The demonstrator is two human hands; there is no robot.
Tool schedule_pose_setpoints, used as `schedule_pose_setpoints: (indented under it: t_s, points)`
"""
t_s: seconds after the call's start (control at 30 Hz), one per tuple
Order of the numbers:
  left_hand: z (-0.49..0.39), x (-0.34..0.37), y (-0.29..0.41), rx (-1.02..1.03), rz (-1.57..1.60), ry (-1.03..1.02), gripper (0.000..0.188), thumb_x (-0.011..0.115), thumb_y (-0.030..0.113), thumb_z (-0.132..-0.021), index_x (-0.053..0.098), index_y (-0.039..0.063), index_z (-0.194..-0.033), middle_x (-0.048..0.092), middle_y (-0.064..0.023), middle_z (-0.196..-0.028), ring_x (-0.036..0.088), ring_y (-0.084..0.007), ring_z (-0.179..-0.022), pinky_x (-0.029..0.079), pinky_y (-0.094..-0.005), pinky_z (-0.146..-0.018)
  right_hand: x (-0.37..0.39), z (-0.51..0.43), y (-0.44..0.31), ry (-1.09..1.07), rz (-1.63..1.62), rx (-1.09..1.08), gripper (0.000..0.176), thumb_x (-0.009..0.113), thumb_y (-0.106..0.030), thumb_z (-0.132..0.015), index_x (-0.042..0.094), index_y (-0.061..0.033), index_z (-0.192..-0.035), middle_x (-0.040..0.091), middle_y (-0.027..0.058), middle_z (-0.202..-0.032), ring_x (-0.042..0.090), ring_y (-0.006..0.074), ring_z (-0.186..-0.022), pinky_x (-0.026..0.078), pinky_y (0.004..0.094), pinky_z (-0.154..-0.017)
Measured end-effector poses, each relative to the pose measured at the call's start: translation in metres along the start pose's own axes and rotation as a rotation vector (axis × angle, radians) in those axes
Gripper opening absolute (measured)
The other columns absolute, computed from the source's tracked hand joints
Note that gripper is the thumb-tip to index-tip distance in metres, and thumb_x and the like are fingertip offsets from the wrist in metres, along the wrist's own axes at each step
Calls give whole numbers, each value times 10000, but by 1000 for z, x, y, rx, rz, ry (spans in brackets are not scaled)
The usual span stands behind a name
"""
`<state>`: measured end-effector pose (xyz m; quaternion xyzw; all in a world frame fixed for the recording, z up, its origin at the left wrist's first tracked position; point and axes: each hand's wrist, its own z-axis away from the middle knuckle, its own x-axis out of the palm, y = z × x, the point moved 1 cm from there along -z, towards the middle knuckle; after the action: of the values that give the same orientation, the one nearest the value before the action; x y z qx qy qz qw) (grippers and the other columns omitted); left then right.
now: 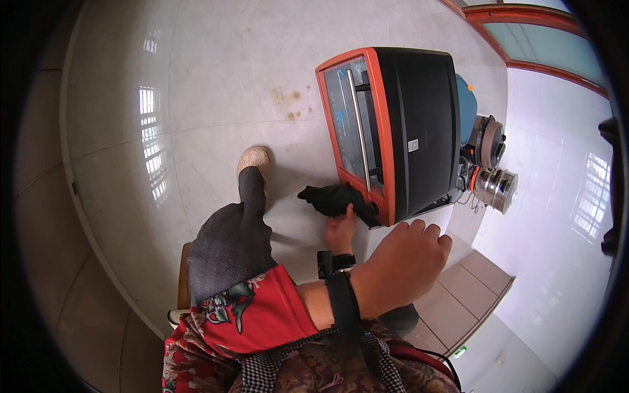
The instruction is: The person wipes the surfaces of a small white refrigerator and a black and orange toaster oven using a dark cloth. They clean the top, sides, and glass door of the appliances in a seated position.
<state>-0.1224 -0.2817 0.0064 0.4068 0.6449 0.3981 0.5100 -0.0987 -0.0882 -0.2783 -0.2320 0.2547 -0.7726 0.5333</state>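
A countertop oven [422,132] with a black casing, an orange-red front frame and a glass door stands before me. A long metal handle [358,127] crosses the door. My right hand [341,228] grips a bunched black cloth [331,199] at the front corner of the oven, beside a round knob [374,207]. Across my right forearm reaches my left arm, a black band around its wrist. My left hand [405,265] is back-up with bent fingers near the casing's lower edge; its palm side is hidden, so I cannot tell whether it holds anything.
Behind the oven are a blue object [466,110], a lidded electric cooker [486,142] and a clear-walled pot [496,189], with cables nearby. My slippered foot [254,159] rests on the pale tiled floor [211,88], which has brown stains. An orange-brown frame [555,69] holds a glass pane.
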Motion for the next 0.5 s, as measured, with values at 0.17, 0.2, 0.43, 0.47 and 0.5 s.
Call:
schedule_pose_setpoints:
  t_s: [0.17,0.2,0.43,0.47,0.5]
  points:
    - [0,2,1,6,-34,23,194,680,198,-899,625,24,-963,635,-101,-855,632,-249,-808,496,-355,-706,20,-22,-15,-187,-140,-15,393,588,-324,-1069,593,-40,-1341,655,92,-1328,614,245,-1226,471,412,-1097]
    - [0,2,1,4,-35,17,194,680,199,-900,624,24,-963,635,-100,-856,632,-249,-810,496,-356,-706,30,-37,-14,-178,-177,65,412,584,-331,-1072,589,-27,-1349,651,102,-1334,603,243,-1236,448,415,-1120]
    - [-3,8,3,4,-54,24,203,691,205,-889,624,27,-961,639,-97,-863,643,-248,-816,514,-364,-725,66,-76,-8,64,-357,207,382,583,-326,-1074,626,-7,-1280,672,126,-1292,603,260,-1244,424,447,-1167]
    - [-3,8,3,0,-72,-2,204,694,205,-886,626,28,-961,643,-99,-868,646,-249,-817,516,-365,-727,56,-62,-12,-73,-348,170,388,595,-323,-1068,629,5,-1272,670,130,-1300,604,260,-1242,440,438,-1155]
    - [-4,10,3,-4,-54,12,202,695,204,-884,627,29,-959,646,-101,-872,647,-251,-822,518,-366,-731,46,-48,-17,-172,-326,142,384,585,-318,-1072,627,0,-1282,678,126,-1295,613,258,-1233,441,433,-1152]
